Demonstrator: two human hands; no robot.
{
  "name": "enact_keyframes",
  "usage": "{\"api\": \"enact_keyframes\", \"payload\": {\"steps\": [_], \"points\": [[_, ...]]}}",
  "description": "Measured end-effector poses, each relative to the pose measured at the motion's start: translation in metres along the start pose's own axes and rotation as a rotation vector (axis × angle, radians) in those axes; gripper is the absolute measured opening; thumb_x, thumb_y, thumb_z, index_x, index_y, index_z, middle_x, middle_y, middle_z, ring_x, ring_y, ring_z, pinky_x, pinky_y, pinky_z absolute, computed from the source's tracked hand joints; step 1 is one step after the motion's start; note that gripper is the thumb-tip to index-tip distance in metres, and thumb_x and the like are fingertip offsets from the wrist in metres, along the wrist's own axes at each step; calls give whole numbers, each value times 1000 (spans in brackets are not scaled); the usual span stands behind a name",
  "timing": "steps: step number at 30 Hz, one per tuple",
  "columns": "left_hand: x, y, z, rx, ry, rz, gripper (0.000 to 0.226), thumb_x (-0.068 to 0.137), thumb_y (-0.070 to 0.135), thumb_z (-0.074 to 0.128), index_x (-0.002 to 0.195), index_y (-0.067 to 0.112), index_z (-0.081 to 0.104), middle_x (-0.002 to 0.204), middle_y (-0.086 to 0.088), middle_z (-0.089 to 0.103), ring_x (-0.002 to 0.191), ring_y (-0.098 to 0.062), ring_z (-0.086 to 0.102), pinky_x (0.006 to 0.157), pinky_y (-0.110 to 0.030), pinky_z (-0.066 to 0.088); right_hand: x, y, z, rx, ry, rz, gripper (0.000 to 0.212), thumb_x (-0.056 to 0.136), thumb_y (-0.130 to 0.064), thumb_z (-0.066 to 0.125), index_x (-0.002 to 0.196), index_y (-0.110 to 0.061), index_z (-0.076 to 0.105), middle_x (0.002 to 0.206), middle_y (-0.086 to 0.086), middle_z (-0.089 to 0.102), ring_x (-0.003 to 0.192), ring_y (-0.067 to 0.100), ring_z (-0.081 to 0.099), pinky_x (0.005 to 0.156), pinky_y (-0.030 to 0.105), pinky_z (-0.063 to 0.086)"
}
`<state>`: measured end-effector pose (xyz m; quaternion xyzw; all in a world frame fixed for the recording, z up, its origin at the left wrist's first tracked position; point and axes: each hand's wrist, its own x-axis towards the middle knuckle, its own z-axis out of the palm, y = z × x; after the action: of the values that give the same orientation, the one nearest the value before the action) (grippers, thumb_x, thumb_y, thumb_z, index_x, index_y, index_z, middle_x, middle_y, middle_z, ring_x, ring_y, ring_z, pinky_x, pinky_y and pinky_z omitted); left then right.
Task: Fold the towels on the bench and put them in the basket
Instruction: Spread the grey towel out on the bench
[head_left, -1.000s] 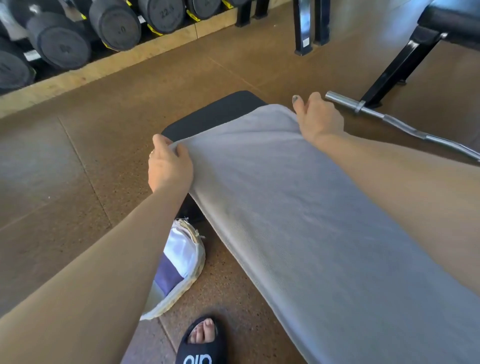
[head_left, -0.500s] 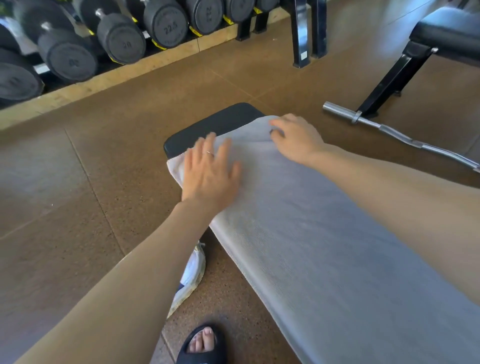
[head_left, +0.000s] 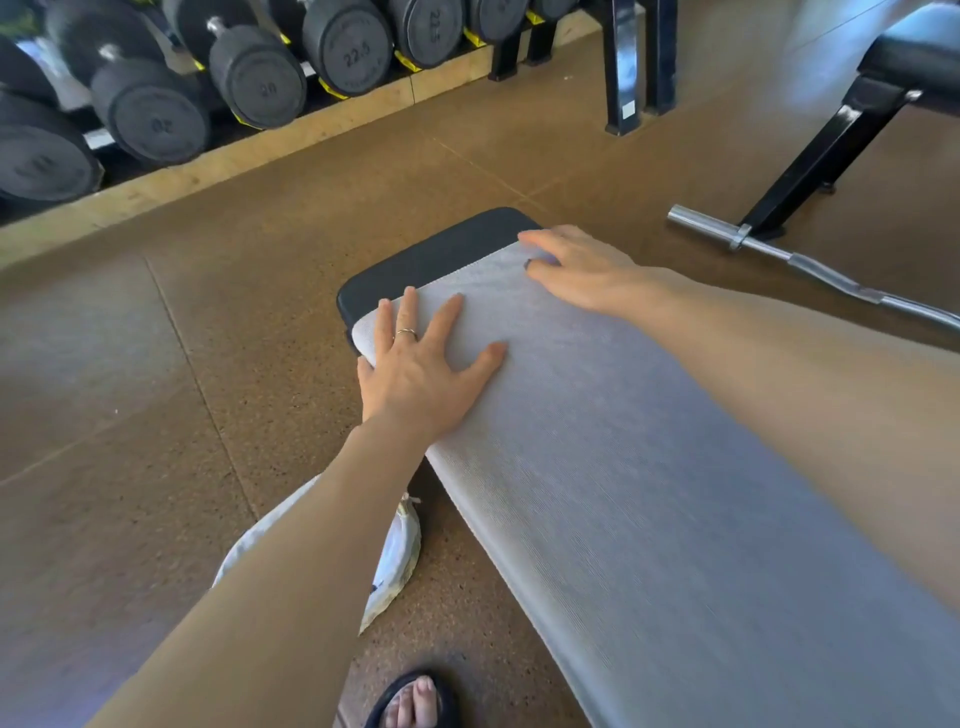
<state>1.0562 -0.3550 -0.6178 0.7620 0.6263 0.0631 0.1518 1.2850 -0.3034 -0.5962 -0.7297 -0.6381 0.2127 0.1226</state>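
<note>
A long grey ribbed cloth towel (head_left: 649, 493) is lying flat along the black padded table (head_left: 441, 249), covering all but its far end. The left hand (head_left: 421, 369) is resting palm-down on the towel's far left corner, fingers (head_left: 447, 317) straight and spread apart. The right hand (head_left: 582, 270) is lying on the far right corner, fingers loosely bent against the cloth. A white bag-like basket (head_left: 400, 551) is sitting on the brown floor beside the table.
</note>
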Motion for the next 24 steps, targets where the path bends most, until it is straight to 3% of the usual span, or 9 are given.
{"api": "enact_keyframes", "payload": {"steps": [3, 5, 6, 8, 13, 17, 22, 24], "points": [[-1, -2, 2, -29, 9, -2, 79, 80, 90, 28, 151, 54, 18, 168, 12, -5, 153, -15, -18, 121, -57, 16, 17, 5, -8, 284, 116, 202, 51, 104, -41, 36, 153, -32, 31, 125, -3, 47, 99, 22, 52, 75, 33, 42], [-2, 0, 4, -25, 21, -9, 79, 81, 90, 25, 151, 55, 17, 168, 12, -6, 153, -15, -19, 121, -56, 15, 29, 6, -14, 290, 164, 315, 41, 104, -31, 41, 140, -15, 48, 121, 5, 55, 98, 26, 53, 71, 31, 41], [-2, 1, 4, -23, 24, -14, 78, 81, 89, 25, 151, 55, 17, 167, 13, -6, 153, -15, -19, 121, -56, 15, 31, 6, -14, 270, 173, 316, 34, 102, -26, 46, 132, -13, 55, 123, 9, 58, 105, 28, 56, 75, 30, 45], [-2, 2, 4, -24, 25, -20, 78, 80, 89, 24, 151, 55, 16, 167, 13, -7, 152, -15, -19, 121, -56, 14, 36, 7, -12, 306, 232, 276, 37, 98, -17, 54, 135, -15, 57, 136, 6, 57, 121, 26, 56, 86, 26, 45], [-1, 1, 5, -9, 26, -19, 77, 81, 89, 22, 150, 56, 14, 167, 13, -7, 152, -15, -20, 121, -57, 14, 50, 3, -8, 505, 397, 194, 36, 88, 3, 50, 115, -17, 63, 109, -1, 56, 92, 17, 55, 54, 16, 39], [-1, 2, 6, -7, 23, -12, 77, 82, 88, 22, 151, 56, 13, 167, 13, -7, 152, -16, -21, 122, -57, 13, 59, 4, -2, 483, 463, 190, 28, 87, 4, 43, 100, -19, 52, 100, 0, 53, 84, 21, 51, 65, 30, 48], [-1, 2, 8, -3, 31, -14, 78, 81, 88, 23, 151, 55, 14, 167, 13, -7, 152, -15, -20, 122, -57, 14, 63, 4, 0, 201, 354, 225, 23, 101, -9, 43, 120, -9, 56, 121, 12, 59, 106, 32, 57, 84, 37, 46], [-1, 2, 9, -4, 35, -18, 78, 81, 88, 22, 151, 55, 14, 167, 13, -7, 152, -15, -20, 121, -57, 14, 58, 3, 1, -33, 446, 192, 22, 102, -11, 43, 121, -11, 53, 118, 14, 60, 107, 36, 56, 84, 40, 41]]}}
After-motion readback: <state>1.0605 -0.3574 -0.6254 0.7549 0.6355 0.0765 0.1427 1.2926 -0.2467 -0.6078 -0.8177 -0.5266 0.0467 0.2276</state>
